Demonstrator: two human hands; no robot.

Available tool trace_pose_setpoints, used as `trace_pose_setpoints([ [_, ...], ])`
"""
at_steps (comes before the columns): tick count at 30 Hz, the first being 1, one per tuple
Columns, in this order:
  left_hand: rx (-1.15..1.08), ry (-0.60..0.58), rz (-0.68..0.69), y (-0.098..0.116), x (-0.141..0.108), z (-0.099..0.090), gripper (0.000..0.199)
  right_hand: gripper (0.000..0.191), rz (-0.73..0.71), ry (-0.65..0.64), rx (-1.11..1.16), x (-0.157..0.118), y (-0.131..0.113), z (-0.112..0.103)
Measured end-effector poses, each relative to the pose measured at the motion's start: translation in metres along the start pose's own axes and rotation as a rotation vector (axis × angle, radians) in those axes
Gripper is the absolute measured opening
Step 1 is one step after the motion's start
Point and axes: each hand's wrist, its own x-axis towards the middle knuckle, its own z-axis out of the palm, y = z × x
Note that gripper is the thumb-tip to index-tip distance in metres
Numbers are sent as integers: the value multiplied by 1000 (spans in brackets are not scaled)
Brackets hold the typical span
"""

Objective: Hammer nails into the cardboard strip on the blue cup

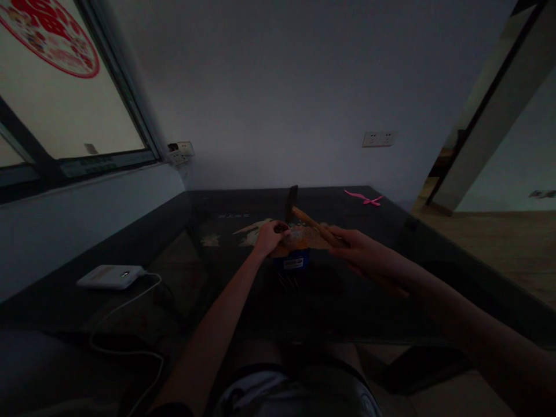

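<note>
My right hand (354,249) is wrapped round the wooden handle of a hammer (315,223), whose dark head stands raised at the handle's far end, just right of my left hand. Beside a brown board (308,236), my left hand (273,233) has its fingers curled in a pinch; the small dark thing at its fingertips is too dim to name. Under the board's near edge sits a blue box (296,260) with a white label. Several thin nail-like pieces (289,282) lie in front of the box.
A white power bank (113,277) with a cable (125,294) lies at the left of the dark table (347,313). Torn pale paper (252,233) is behind my left hand. A pink ribbon-like item (367,200) rests at the back right, near the wall.
</note>
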Motion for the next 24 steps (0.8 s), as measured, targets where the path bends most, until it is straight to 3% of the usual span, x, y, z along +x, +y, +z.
trace_pose_setpoints([
  [3, 28, 7, -13, -3, 1, 1, 14, 46, 26, 4, -36, 0, 3, 4],
  [9, -107, -13, -50, -2, 1, 3, 13, 42, -97, 105, -28, -4, -1, 3],
  [14, 42, -8, -28, -2, 1, 0, 15, 39, -57, 75, -86, 0, 7, 8],
  [21, -40, -29, -26, -2, 1, 2, 12, 43, -116, 93, -21, -7, 3, 2],
  [24, 11, -28, -24, -1, 1, 1, 14, 42, -78, 54, -30, -4, 8, 6],
])
